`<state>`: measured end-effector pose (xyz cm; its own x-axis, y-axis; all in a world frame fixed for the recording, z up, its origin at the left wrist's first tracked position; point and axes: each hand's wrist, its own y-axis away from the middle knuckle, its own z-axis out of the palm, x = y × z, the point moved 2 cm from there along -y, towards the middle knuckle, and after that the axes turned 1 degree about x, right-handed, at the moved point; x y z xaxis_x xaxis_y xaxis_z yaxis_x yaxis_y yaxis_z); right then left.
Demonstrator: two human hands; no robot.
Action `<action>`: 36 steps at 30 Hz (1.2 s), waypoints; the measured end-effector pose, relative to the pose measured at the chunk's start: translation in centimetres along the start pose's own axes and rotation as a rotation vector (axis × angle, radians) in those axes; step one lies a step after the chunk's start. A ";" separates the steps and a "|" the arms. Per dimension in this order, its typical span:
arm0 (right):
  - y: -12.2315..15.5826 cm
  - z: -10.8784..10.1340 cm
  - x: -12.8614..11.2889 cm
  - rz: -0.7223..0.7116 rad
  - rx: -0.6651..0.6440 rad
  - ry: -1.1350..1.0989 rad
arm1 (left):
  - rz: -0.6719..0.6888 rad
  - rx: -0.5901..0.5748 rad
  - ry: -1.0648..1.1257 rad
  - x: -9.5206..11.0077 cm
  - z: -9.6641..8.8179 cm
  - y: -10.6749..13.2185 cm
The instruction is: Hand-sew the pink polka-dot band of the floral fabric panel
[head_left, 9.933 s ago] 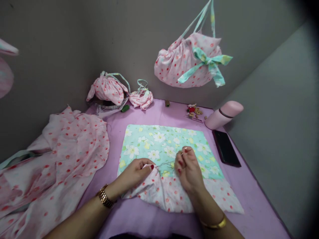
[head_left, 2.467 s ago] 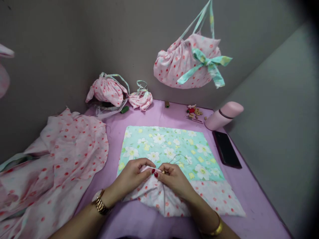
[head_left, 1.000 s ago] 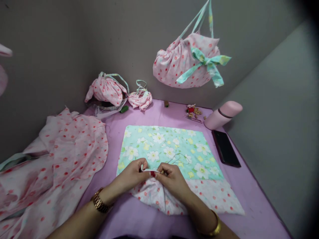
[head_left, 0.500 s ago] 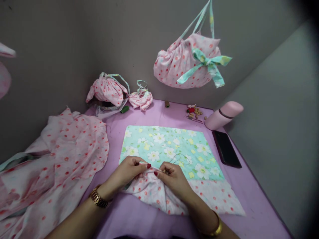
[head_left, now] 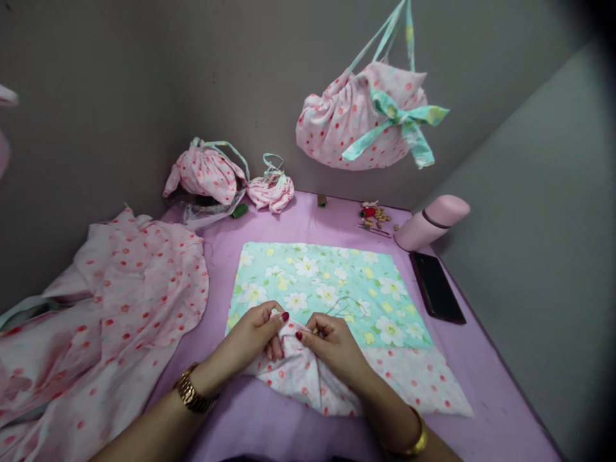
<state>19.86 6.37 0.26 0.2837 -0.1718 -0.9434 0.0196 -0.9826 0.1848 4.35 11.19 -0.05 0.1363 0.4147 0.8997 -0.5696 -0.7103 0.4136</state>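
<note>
My left hand (head_left: 260, 330) pinches the gathered edge of a pink dotted fabric (head_left: 308, 375) between thumb and finger. Just to its right, my right hand (head_left: 334, 343) is closed on the same edge, with a short stretch of cloth between the two. Whether a needle sits in the right fingers I cannot make out. A dark loop of thread (head_left: 344, 300) lies beyond the right hand, on a mint-green floral fabric (head_left: 308, 269). The pink cloth borders the floral piece along its near side, flat on the right and bunched under my hands.
Dotted cloth (head_left: 144, 276) is heaped at left. Behind are drawstring bags (head_left: 206, 170), a green spool (head_left: 239, 210), a brown spool (head_left: 322, 201), a red spool (head_left: 368, 212) and a small cutting tool (head_left: 375, 231). A bottle (head_left: 428, 224) and phone (head_left: 437, 287) stand right; a bag (head_left: 360, 122) hangs above.
My left thumb and fingers have shifted slightly on the cloth edge, and its lower fingers now show. The right hand has moved only slightly left.
</note>
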 end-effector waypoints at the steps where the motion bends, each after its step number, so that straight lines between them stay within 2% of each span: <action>1: 0.0 0.0 0.0 0.002 -0.003 -0.001 | 0.000 0.000 0.003 0.0 0.0 0.0; 5: 0.1 0.1 0.1 -0.003 -0.005 0.006 | 0.000 0.019 0.033 0.2 -0.1 -0.1; 11: 0.1 0.1 0.3 -0.006 0.006 0.012 | -0.100 0.047 -0.007 0.0 -0.4 0.0; 15: 0.1 0.1 0.3 -0.009 0.012 -0.004 | -0.082 0.054 -0.033 0.0 -0.3 0.0; 21: 0.0 0.2 0.7 -0.005 0.010 -0.013 | -0.038 -0.007 -0.069 -0.2 -0.3 -0.1; 26: 0.1 0.2 0.6 -0.028 0.006 -0.064 | -0.066 0.024 -0.075 0.4 -0.2 0.2; 31: 0.4 0.0 0.7 -0.114 0.088 -0.161 | -0.054 0.068 -0.017 1.0 -0.4 0.4; 36: 0.0 0.0 1.1 -0.099 0.059 -0.155 | -0.039 0.065 0.029 1.4 -1.1 0.5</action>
<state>20.13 6.19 -0.77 0.1323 -0.0784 -0.9881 -0.0173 -0.9969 0.0768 3.34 12.04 1.29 0.1328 0.4586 0.8787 -0.5104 -0.7283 0.4572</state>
